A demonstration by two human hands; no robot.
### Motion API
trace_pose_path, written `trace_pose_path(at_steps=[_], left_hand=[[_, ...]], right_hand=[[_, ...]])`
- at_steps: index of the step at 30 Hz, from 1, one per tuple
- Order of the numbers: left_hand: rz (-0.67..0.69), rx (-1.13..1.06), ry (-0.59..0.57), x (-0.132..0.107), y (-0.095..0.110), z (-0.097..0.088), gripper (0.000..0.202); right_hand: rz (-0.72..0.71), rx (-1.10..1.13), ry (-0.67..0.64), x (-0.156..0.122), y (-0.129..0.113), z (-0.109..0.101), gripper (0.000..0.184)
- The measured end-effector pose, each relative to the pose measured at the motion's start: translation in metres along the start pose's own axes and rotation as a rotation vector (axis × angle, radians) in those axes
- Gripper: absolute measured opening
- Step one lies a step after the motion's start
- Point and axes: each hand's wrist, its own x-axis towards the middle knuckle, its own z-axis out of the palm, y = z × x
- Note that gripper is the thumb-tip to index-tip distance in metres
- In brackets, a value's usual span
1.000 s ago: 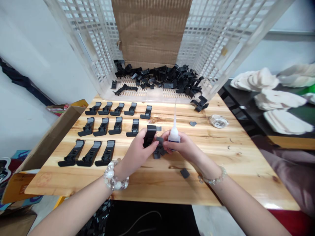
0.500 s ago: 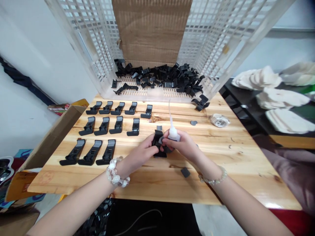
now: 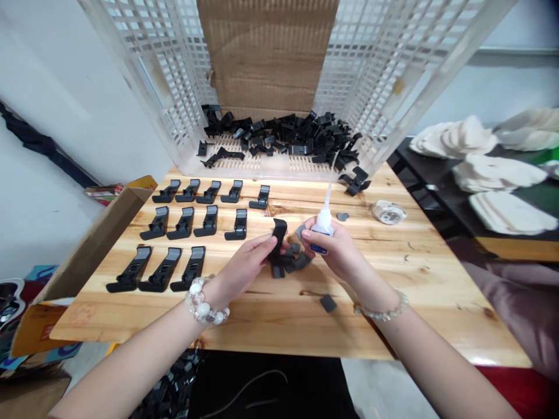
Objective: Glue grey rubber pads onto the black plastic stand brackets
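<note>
Squeeze bottle (image 3: 324, 223) has shifted right since the last frame, pinched in the right hand (image 3: 338, 250); its label (image 3: 319, 248) is unreadable, and the left hand (image 3: 240, 265) grips a black plastic clip (image 3: 278, 241).

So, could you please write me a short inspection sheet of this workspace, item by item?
Surface: pine table, bare wood grain, glossy.
Job's things: black plastic part; squeeze bottle; rows of black stands.
Clutter: grey pad; transparent roll.
Grippers: left hand holds the black plastic part; right hand holds the squeeze bottle.
Cables: thin cord below the table.
Surroundings: white crate of loose black parts; cardboard box; white cloths.
</note>
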Motion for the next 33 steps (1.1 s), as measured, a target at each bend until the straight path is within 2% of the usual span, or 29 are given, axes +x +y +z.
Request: trace_pose_path(at_steps=[4,8,12,14,17,22,28,33], left_hand=[[0.076,0.033,0.003,-0.001,0.003,0.001,0.033],[0.08,0.107,-0.062,-0.001,0.006,0.001,0.023],[0.056,0.225,0.049,-0.002,0.01,0.001,0.024],[0.07,0.263,0.055,-0.003,0.01,0.001,0.023],[0.06,0.243,0.029,-0.004,0.009,0.003,0.026],[-0.014,0.16,-0.019,-0.004,0.008,0.006,0.031],[0.036,0.169,0.034,0.001,-0.001,0.002,0.029],[0.008,0.162,0.056,0.0,-0.005,0.002,0.031]], right_hand=[[0.015,0.007,-0.042,-0.001,-0.001,0.0,0.022],[0.048,-0.062,-0.108,-0.003,0.0,-0.001,0.024],[0.055,-0.179,-0.153,-0.004,0.001,0.0,0.024],[0.048,-0.24,-0.156,-0.005,0.001,0.002,0.024],[0.02,-0.301,-0.162,-0.005,0.002,0.005,0.023],[0.043,-0.329,-0.242,-0.006,0.004,0.006,0.02],[-0.015,-0.403,-0.123,-0.007,0.009,0.01,0.018],[-0.04,-0.509,-0.13,-0.006,0.01,0.01,0.015]])
